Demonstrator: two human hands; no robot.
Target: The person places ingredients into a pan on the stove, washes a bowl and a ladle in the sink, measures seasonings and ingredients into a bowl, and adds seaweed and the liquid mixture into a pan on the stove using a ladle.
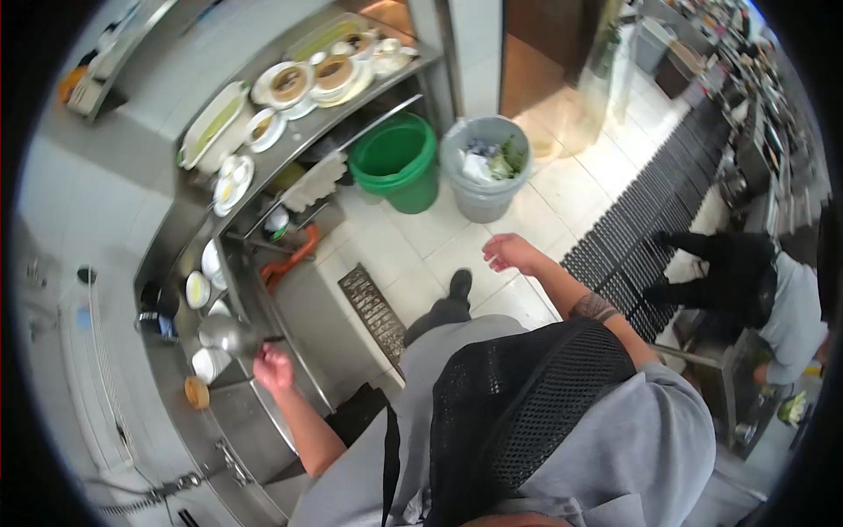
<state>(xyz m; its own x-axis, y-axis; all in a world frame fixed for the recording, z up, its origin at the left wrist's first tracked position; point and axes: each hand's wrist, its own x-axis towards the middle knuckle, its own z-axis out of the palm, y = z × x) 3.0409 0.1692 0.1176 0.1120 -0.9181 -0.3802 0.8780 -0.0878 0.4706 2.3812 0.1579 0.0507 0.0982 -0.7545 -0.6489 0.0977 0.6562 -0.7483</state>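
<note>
Your left grip [275, 367] appears closed around the dark handle of a metal pan [226, 335], fingers curled in. The pan's rounded body is just beside that grip, to its left, above the sink side; what it holds cannot be made out. Your right grip [512, 255] is loosely open, fingers slightly bent, with nothing visible in it.

Ahead of the right grip stands a grey bin [483, 206] with crumpled white material and leafy greens inside. Left of that bin, ahead and to the right of the left grip, is a green bin [413, 189], its deep green interior showing.

Beyond the left grip, a steel tabletop [309, 126] carries a long white dish [219, 145] with something greenish in it, and round white dishes [262, 81] with brown centres. Nearer the pan, on the sink side, are a white bowl [198, 289] with a yellowish inside, stacked white crockery [211, 365] and a small tan round container [197, 393].

The steel sink's front edge [303, 379] runs just right of the left grip. Between both grips, a floor grate [371, 318] is set among pale tiles. Well right of the right grip, past dark slatted matting [632, 224], another person [738, 281] bends at a work area.
</note>
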